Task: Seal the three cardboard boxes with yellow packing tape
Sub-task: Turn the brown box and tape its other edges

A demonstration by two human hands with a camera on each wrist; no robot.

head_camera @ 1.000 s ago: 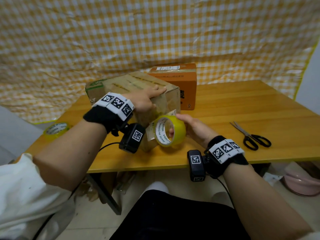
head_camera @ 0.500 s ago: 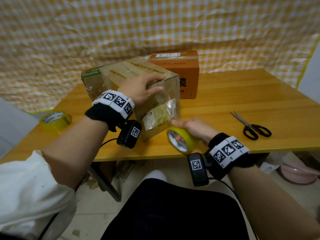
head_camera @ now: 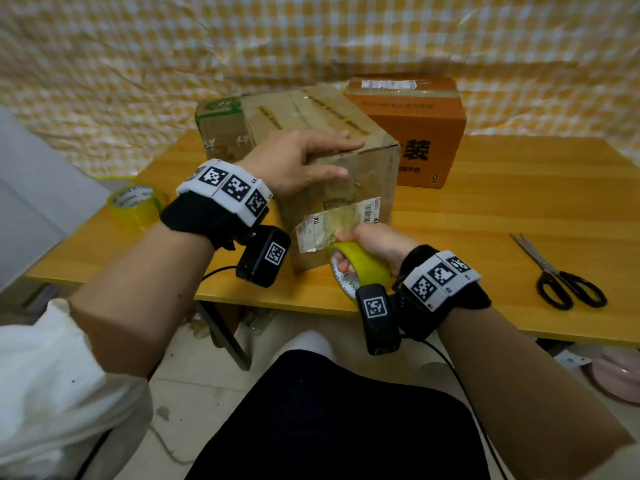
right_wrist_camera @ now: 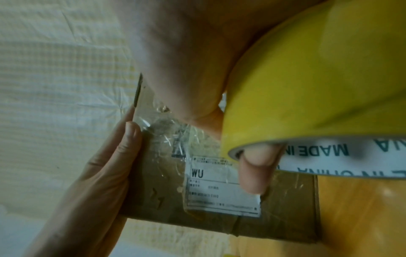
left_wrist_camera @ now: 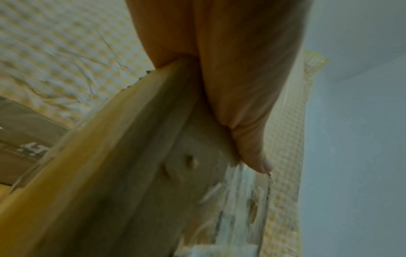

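A worn brown cardboard box [head_camera: 367, 168] stands near the table's front edge. My left hand [head_camera: 308, 161] lies over its top near corner, fingers flat on top and thumb on the front face. My right hand [head_camera: 377, 242] grips a yellow tape roll [head_camera: 367, 268], fingers through the core, held against the lower front face beside a white shipping label [head_camera: 311, 233]. In the right wrist view the tape roll [right_wrist_camera: 307, 87] fills the upper right over the box [right_wrist_camera: 285, 217]. Behind stand an orange box [head_camera: 415, 133] and a green-labelled box [head_camera: 221, 129].
A second yellow tape roll [head_camera: 135, 206] sits at the left end of the wooden table [head_camera: 502, 202]. Black-handled scissors [head_camera: 561, 275] lie at the right near the front edge. A checked cloth hangs behind the table.
My right hand has brought the tape roll from the table's front edge up against the box's front face. My left hand has stayed on the box top.
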